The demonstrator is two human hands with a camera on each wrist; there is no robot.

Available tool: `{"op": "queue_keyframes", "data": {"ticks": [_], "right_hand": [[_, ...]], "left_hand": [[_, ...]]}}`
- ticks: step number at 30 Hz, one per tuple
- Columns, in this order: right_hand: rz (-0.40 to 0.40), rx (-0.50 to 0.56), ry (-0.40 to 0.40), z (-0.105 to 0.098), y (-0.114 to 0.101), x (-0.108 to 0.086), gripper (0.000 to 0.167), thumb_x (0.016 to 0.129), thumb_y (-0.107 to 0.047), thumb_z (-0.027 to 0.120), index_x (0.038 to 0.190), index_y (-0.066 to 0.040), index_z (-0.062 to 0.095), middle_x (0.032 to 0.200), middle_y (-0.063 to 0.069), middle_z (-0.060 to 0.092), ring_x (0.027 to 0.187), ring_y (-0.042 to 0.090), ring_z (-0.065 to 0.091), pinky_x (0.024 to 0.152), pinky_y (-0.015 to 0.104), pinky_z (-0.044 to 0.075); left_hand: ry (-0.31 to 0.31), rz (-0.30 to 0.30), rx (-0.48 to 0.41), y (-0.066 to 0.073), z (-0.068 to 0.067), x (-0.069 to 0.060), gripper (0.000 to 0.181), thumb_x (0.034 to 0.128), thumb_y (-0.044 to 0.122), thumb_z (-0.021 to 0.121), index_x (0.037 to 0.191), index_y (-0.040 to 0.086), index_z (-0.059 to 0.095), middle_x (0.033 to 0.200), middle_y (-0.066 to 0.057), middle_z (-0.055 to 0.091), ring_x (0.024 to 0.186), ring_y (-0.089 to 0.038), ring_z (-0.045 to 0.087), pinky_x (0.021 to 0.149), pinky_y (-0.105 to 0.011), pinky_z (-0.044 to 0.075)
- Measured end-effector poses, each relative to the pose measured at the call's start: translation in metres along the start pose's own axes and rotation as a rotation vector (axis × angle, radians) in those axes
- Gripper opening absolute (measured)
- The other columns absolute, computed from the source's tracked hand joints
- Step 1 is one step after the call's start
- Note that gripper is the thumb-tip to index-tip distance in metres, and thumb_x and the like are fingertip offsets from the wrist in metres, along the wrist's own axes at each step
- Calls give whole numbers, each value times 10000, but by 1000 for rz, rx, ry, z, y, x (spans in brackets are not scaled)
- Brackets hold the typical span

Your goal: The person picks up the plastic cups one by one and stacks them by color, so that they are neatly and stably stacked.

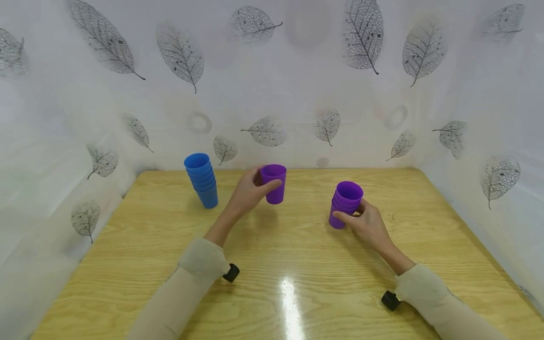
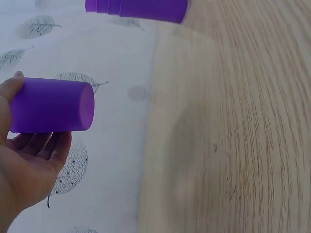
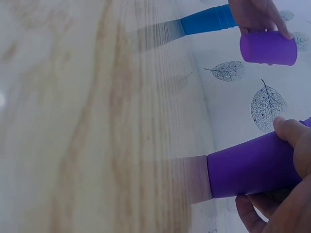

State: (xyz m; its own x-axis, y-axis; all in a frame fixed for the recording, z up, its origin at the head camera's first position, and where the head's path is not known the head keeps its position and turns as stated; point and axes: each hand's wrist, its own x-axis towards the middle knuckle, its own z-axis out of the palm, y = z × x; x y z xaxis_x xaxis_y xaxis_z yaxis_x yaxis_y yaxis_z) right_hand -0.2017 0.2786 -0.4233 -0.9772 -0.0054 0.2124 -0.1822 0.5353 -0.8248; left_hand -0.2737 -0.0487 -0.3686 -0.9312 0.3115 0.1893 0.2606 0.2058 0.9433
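My left hand (image 1: 251,191) grips a single purple cup (image 1: 277,192), thumb across its front, fingers behind. In the left wrist view that cup (image 2: 53,104) hangs above the table, apart from it. To the right, my right hand (image 1: 370,224) holds a short stack of nested purple cups (image 1: 340,215), thumb on the near side. The right wrist view shows the stack's base (image 3: 243,170) on or very close to the tabletop. A taller stack of nested blue cups (image 1: 206,184) stands upright left of my left hand, touched by neither hand.
The wooden table (image 1: 255,293) carries a bright light reflection near its front. Behind it and along both sides hangs a pale curtain (image 1: 297,85) with leaf prints. A small black device (image 1: 231,273) sits at my left cuff, another (image 1: 390,300) at the right.
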Motion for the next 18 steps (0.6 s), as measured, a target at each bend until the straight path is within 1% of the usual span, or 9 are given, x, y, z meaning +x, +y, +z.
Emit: {"op": "queue_keyframes", "data": {"ticks": [5,11,18], "right_hand": [[-9,7,-1,0,0,1,576,922,-279,809,1341,42,578,1242,218,679,1134,344,656,857,168,528],[-10,-13,2,0,0,3,573,921,-300,809,1328,35,587,1228,212,687,1121,331,660,855,170,525],[-7,-12,5,0,0,1,570,917,-294,813,1329,30,591,1227,212,689,1122,339,661,846,168,528]], "left_hand": [[-46,27,-30,10,11,-3,596,961,306,756,1435,19,536,1267,-135,669,1163,-269,660,1013,-396,547],[-96,64,-77,20,24,-7,553,960,224,760,1414,-8,545,1246,-168,673,1136,-282,674,974,-372,570],[-157,103,-106,33,41,-8,515,960,207,760,1388,-7,568,1214,-142,689,1095,-241,689,935,-326,583]]}}
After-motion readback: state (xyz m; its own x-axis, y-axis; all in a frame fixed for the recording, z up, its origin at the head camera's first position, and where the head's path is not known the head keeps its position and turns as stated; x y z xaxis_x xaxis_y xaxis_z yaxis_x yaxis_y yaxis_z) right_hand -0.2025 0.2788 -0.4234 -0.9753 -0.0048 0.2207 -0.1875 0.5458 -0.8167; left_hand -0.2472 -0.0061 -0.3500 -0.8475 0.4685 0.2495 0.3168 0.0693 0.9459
